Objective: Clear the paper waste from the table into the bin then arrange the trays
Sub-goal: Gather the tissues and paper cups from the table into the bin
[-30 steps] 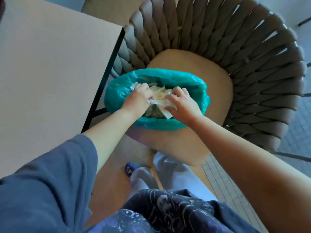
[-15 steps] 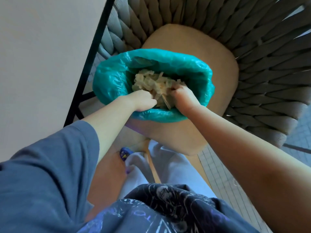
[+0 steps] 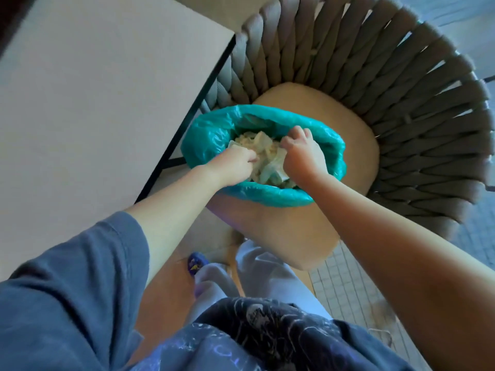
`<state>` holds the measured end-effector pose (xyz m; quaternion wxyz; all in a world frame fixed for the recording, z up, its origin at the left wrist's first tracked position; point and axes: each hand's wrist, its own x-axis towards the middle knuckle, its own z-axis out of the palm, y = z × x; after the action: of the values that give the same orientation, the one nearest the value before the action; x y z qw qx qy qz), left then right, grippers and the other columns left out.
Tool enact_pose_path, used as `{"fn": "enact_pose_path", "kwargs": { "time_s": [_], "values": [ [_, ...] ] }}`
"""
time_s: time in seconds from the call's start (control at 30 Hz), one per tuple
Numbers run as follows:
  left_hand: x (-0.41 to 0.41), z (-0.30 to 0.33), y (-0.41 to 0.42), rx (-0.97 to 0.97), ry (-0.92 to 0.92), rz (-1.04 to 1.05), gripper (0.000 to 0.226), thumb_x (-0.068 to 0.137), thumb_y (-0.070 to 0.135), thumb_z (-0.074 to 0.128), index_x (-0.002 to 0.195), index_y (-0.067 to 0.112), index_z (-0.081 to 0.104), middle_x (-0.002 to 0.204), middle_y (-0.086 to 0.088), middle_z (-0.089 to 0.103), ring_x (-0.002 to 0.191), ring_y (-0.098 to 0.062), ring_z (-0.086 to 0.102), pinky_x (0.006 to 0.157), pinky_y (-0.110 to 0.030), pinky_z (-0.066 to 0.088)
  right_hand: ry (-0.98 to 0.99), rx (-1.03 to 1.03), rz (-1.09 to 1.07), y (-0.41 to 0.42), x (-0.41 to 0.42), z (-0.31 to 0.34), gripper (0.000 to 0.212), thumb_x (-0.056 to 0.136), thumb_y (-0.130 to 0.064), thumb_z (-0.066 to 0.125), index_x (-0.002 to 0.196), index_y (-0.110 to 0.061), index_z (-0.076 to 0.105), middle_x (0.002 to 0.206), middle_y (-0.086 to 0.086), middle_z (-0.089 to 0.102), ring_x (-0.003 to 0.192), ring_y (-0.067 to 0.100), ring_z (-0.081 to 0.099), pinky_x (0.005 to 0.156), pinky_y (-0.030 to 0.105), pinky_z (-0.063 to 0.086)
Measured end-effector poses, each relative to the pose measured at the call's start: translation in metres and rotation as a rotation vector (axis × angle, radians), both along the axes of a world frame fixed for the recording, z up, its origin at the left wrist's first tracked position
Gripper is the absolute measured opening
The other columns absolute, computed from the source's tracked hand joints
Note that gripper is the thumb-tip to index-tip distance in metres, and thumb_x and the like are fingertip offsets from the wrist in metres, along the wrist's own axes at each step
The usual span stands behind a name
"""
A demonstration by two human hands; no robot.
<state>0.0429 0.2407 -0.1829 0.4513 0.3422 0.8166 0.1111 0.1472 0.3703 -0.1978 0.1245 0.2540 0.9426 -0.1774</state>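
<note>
Paper waste (image 3: pixel 263 156) sits heaped beneath curled fingers (image 3: pixel 294 137) of both hands, each gripping scraps; recommend releasing well inside the teal-lined bin (image 3: pixel 206 140) rim.

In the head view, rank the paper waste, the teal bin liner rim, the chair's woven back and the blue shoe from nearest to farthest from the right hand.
1. Paper waste: under the right hand, touching it, in the bin.
2. Teal bin liner rim: ringing the hand.
3. Blue shoe and chair's woven back: shoe below on the floor, back beyond the seat; too close to call.
</note>
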Motion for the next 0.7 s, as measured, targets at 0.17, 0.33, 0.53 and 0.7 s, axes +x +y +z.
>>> {"fn": "enact_pose_path", "kwargs": {
  "time_s": [0.17, 0.33, 0.53, 0.7],
  "values": [
    [-0.007, 0.031, -0.028, 0.189, 0.167, 0.056, 0.036, 0.091, 0.018, 0.042, 0.125, 0.021, 0.055, 0.133, -0.004, 0.054, 0.124, -0.024, 0.047, 0.104, -0.038, 0.039, 0.081, 0.017, 0.097, -0.027, -0.021, 0.025, 0.033, 0.081, -0.003, 0.046, 0.111, -0.005, 0.059, 0.118, 0.016, 0.05, 0.108, 0.035, 0.044, 0.088, 0.047, 0.045],
    [-0.012, 0.061, -0.071, 0.342, 0.33, 0.147, 0.032, 0.089, 0.017, 0.049, 0.12, 0.013, 0.059, 0.125, -0.008, 0.058, 0.119, -0.026, 0.049, 0.101, -0.038, 0.04, 0.183, 0.011, 0.202, -0.064, -0.045, 0.05, 0.033, 0.087, -0.008, 0.046, 0.118, -0.007, 0.056, 0.121, 0.015, 0.052, 0.112, 0.034, 0.045, 0.092, 0.046, 0.043],
    [-0.014, 0.09, -0.16, 0.479, 0.539, 0.343, 0.022, 0.087, 0.012, 0.056, 0.105, 0.006, 0.065, 0.108, -0.012, 0.061, 0.108, -0.03, 0.05, 0.091, -0.04, 0.044, 0.355, -0.044, 0.322, -0.138, -0.081, 0.089, 0.034, 0.092, -0.02, 0.047, 0.124, -0.01, 0.053, 0.128, 0.013, 0.05, 0.117, 0.034, 0.044, 0.096, 0.047, 0.039],
    [-0.018, 0.103, -0.25, 0.436, 0.686, 0.581, 0.021, 0.084, 0.011, 0.059, 0.103, 0.008, 0.066, 0.113, -0.007, 0.056, 0.111, -0.026, 0.047, 0.094, -0.037, 0.043, 0.424, -0.062, 0.485, -0.213, -0.112, 0.107, 0.035, 0.094, -0.025, 0.046, 0.125, -0.009, 0.052, 0.131, 0.013, 0.049, 0.121, 0.032, 0.042, 0.103, 0.047, 0.034]
  ]
}}
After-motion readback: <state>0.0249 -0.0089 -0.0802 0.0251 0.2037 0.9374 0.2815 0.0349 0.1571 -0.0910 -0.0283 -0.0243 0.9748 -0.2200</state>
